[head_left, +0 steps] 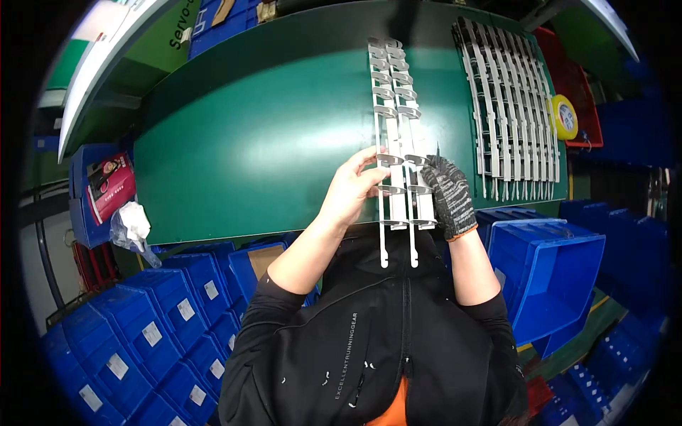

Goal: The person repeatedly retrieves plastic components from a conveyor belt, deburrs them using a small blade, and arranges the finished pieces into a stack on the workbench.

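Two long white plastic strips with rows of clips (395,99) lie side by side on the green table (263,135), their near ends hanging over the front edge. My bare left hand (353,186) pinches the left side of the strips near that edge. My right hand (449,193), in a grey knit glove, rests against their right side and holds a thin dark pointed tool whose tip sticks up above the fingers. Both hands sit around the same clip section.
A batch of similar white strips (511,106) lies at the table's right. A yellow tape roll (565,117) rests beside a red bin (579,85). Blue bins (547,273) stand right and lower left (156,326). A red packet (110,186) sits on the left.
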Motion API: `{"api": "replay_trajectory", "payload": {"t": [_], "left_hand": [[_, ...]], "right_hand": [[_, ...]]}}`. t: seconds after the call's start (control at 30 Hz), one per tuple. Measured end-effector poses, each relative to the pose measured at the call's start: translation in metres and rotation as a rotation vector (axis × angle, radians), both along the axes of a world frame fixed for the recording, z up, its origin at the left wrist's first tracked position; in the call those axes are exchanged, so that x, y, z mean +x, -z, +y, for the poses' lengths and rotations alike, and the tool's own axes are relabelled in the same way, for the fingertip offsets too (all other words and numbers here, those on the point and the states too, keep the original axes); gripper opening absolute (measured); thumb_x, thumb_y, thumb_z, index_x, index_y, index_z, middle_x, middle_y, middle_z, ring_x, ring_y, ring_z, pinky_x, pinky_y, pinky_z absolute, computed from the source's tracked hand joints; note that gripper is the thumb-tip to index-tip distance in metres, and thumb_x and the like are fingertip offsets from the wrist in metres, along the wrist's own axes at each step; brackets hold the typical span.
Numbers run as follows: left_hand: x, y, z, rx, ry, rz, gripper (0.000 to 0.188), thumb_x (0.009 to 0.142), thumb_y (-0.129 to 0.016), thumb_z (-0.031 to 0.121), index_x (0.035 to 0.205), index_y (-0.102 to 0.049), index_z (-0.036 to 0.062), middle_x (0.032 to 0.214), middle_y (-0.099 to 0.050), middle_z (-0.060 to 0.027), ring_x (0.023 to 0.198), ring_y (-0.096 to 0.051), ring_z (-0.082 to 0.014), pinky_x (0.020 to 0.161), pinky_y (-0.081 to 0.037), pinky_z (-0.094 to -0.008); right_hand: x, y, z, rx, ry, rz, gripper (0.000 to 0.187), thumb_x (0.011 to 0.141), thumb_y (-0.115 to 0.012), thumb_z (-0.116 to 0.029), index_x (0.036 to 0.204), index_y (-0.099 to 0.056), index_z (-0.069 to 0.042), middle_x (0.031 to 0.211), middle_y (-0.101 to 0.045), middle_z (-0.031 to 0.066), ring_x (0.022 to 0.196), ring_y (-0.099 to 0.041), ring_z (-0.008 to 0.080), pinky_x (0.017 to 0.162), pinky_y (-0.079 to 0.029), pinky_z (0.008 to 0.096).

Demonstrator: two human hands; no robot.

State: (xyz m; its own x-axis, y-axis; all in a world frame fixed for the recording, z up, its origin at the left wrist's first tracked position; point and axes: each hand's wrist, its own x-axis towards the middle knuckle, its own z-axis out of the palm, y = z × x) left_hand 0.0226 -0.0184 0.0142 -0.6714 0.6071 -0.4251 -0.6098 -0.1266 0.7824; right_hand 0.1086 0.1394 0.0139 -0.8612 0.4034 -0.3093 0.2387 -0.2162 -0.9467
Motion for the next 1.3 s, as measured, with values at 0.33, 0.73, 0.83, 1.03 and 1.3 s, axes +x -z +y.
{"api": "replay_trajectory", "payload": {"t": [0.33, 0.73, 0.83, 1.03, 1.3], "left_hand": [[-0.005, -0.027, 0.005, 0.048, 0.036, -0.081, 0.04, 0.082, -0.053, 0.009, 0.119, -0.044, 0.0004, 0.103, -0.055, -0.0081, 0.086, -0.057, -0.0116, 0.063, -0.05, -0.0245], [0.022, -0.021, 0.016, 0.066, -0.009, -0.049, 0.041, 0.081, -0.055, 0.013, 0.119, -0.045, 0.0014, 0.1, -0.056, -0.0064, 0.087, -0.058, -0.0115, 0.061, -0.051, -0.0251], [0.028, -0.021, 0.019, 0.077, -0.019, -0.052, 0.041, 0.081, -0.056, 0.013, 0.118, -0.045, 0.0009, 0.1, -0.056, -0.0065, 0.084, -0.058, -0.0112, 0.061, -0.051, -0.0248], [0.033, -0.019, 0.029, 0.094, -0.014, -0.043, 0.037, 0.079, -0.057, 0.01, 0.113, -0.048, 0.0007, 0.098, -0.057, -0.0067, 0.081, -0.059, -0.0108, 0.059, -0.051, -0.0231], [0.031, 0.05, 0.047, 0.003, -0.026, 0.059, 0.036, 0.081, -0.054, 0.005, 0.115, -0.045, 0.001, 0.11, -0.05, -0.0096, 0.088, -0.057, -0.0152, 0.063, -0.051, -0.0277]], "right_hand": [[0.012, -0.026, 0.001, -0.177, 0.048, -0.031, 0.021, 0.084, -0.05, -0.012, 0.1, -0.057, 0.0, 0.087, -0.061, 0.0054, 0.076, -0.056, 0.0113, 0.068, -0.046, 0.0245], [0.032, -0.024, 0.011, -0.203, 0.024, 0.031, 0.019, 0.082, -0.054, -0.008, 0.098, -0.057, 0.002, 0.086, -0.06, 0.0057, 0.075, -0.054, 0.0096, 0.067, -0.045, 0.0236], [0.035, -0.021, 0.018, -0.063, -0.039, 0.004, 0.02, 0.082, -0.054, -0.009, 0.1, -0.056, 0.002, 0.086, -0.06, 0.0055, 0.076, -0.054, 0.0099, 0.067, -0.045, 0.0232], [0.044, -0.001, 0.039, -0.609, 0.098, 0.201, 0.026, 0.082, -0.055, -0.012, 0.106, -0.054, 0.0, 0.078, -0.057, 0.0013, 0.063, -0.052, 0.0067, 0.053, -0.043, 0.0188], [0.03, 0.023, 0.053, 0.489, -0.019, -0.024, 0.046, 0.069, -0.07, -0.014, 0.108, -0.052, 0.0, 0.088, -0.06, 0.0076, 0.072, -0.055, 0.0109, 0.067, -0.046, 0.0238]]}}
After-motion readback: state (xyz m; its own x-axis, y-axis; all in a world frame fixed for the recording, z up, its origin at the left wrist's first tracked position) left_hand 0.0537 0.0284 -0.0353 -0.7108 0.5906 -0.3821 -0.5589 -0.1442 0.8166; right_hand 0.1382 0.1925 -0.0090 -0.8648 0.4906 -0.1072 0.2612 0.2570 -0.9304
